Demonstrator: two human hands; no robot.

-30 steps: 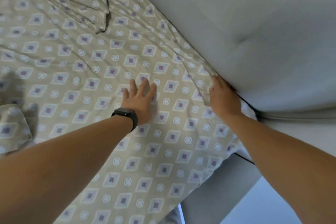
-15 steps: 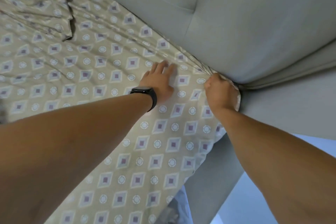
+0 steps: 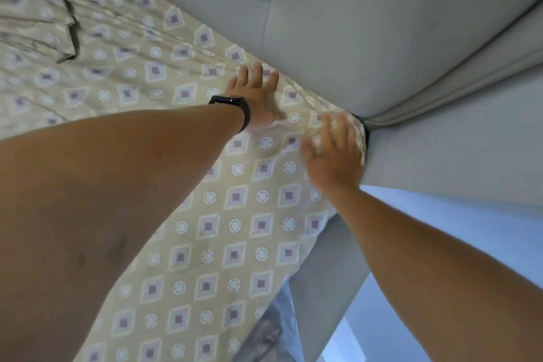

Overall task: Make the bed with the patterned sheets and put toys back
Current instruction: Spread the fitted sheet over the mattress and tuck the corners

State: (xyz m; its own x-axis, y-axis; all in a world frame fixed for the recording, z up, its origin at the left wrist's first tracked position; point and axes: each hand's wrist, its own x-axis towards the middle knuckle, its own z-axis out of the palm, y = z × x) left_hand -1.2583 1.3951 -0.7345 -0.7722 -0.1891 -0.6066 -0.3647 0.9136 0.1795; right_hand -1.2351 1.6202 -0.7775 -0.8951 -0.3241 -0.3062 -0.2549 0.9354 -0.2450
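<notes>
Right hand (image 3: 332, 153) now off its pinch at the bed's head corner, fingers spread flat on the patterned sheet (image 3: 235, 226). Left hand (image 3: 258, 97) pressing flat further along the grey headboard (image 3: 382, 38). Corner looks tucked; smoothing next. No toys visible. Pale floor (image 3: 440, 232) beside the bed.

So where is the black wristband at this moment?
In the head view the black wristband sits on the left wrist, centre-left of frame, just behind the left hand lying flat on the beige diamond-patterned sheet near the grey padded headboard.
</notes>
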